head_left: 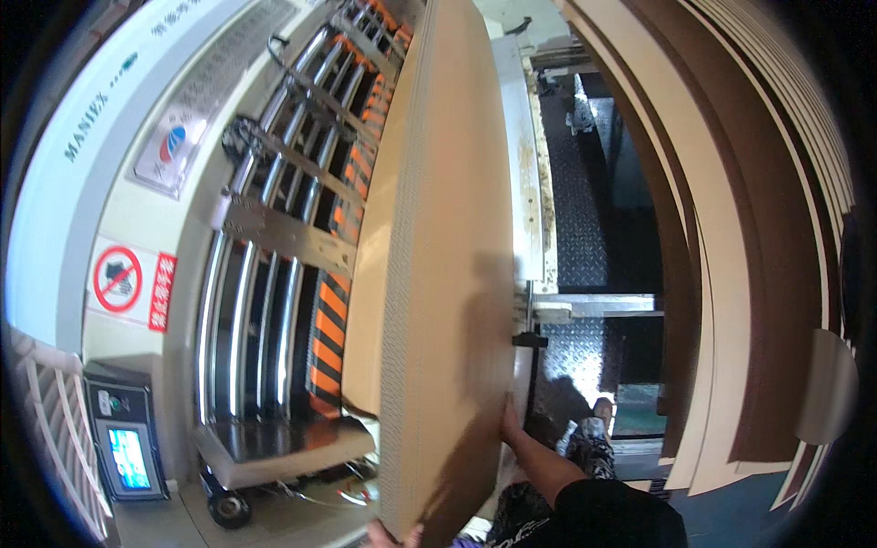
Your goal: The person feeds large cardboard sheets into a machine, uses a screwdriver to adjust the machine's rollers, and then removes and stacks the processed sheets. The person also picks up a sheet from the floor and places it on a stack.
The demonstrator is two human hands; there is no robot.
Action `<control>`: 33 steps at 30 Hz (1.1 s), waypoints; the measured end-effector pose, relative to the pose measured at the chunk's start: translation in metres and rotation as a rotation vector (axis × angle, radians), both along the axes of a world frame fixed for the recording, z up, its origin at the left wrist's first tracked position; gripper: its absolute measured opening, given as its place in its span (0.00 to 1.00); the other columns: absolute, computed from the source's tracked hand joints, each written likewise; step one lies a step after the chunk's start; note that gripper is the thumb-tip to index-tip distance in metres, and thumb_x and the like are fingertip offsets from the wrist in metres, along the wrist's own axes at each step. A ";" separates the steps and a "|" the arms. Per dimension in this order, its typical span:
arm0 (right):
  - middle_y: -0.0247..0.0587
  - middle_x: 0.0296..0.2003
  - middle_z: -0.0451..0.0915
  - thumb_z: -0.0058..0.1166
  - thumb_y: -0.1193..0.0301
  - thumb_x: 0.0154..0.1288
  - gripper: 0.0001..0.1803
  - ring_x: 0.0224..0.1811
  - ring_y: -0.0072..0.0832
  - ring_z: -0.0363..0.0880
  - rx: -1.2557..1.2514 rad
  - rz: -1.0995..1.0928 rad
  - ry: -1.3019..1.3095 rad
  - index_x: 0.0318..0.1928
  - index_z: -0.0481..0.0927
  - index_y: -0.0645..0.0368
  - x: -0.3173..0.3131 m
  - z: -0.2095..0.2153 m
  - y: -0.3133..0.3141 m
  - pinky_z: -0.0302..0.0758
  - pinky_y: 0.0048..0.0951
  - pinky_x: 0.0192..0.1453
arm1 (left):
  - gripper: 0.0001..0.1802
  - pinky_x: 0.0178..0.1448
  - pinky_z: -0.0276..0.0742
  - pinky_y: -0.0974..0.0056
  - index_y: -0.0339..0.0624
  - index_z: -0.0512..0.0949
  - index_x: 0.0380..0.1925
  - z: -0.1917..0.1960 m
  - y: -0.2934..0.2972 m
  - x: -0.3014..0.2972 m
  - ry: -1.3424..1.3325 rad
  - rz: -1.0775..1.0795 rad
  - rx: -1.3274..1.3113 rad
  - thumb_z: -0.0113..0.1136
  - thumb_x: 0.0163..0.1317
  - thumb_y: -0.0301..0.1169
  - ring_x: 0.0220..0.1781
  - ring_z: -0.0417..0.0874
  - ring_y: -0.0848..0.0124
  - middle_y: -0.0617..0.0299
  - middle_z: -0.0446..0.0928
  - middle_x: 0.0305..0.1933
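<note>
A thick stack of brown corrugated cardboard sheets [457, 237] runs lengthwise up the middle, its fluted edges showing along the left side. My left hand [395, 535] grips the stack's near end at the bottom of the view, partly cut off by the frame. At the right edge of the stack, my right hand [513, 426] holds the side, with some fingers hidden behind the board. More brown cardboard [364, 352] lies just left of the stack, close to the machine's rollers.
On the left stands a pale machine [151, 237] with metal rollers [242, 320], orange-black striped guards [329, 347] and a lit control screen [128, 458]. A black caster [228, 509] sits below it. Tall cardboard piles [722, 274] stand right, beyond a treadplate floor [575, 228].
</note>
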State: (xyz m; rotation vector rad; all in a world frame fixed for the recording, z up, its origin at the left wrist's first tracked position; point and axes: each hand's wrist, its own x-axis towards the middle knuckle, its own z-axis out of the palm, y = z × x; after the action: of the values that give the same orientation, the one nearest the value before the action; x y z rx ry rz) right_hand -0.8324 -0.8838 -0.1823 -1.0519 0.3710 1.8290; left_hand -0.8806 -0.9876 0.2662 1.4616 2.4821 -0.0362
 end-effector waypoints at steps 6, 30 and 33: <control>0.47 0.59 0.62 0.25 0.44 0.67 0.37 0.58 0.42 0.62 -0.132 0.087 0.056 0.64 0.56 0.60 0.030 0.018 0.012 0.59 0.38 0.62 | 0.36 0.47 0.71 0.49 0.32 0.62 0.55 -0.015 0.016 -0.022 -0.217 -0.141 0.009 0.61 0.52 0.44 0.41 0.78 0.47 0.37 0.75 0.38; 0.46 0.67 0.50 0.23 0.31 0.58 0.48 0.67 0.44 0.49 -0.016 0.466 -0.113 0.67 0.51 0.54 0.059 0.076 -0.005 0.48 0.48 0.67 | 0.31 0.51 0.73 0.56 0.31 0.65 0.52 -0.117 -0.051 -0.071 -0.946 0.397 0.225 0.58 0.55 0.42 0.46 0.77 0.58 0.45 0.73 0.47; 0.45 0.66 0.52 0.24 0.31 0.57 0.48 0.66 0.44 0.51 0.059 0.425 -0.103 0.67 0.52 0.54 0.060 0.019 -0.004 0.49 0.46 0.67 | 0.30 0.51 0.73 0.57 0.31 0.65 0.52 -0.128 -0.067 -0.077 -1.074 0.546 0.351 0.58 0.55 0.41 0.47 0.76 0.59 0.46 0.73 0.48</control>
State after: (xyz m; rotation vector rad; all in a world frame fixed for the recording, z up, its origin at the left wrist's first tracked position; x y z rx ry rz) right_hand -0.7724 -0.8873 -0.1635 -1.2473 0.0289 2.1305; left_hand -0.9573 -1.0543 0.1384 0.5341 1.8667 1.0270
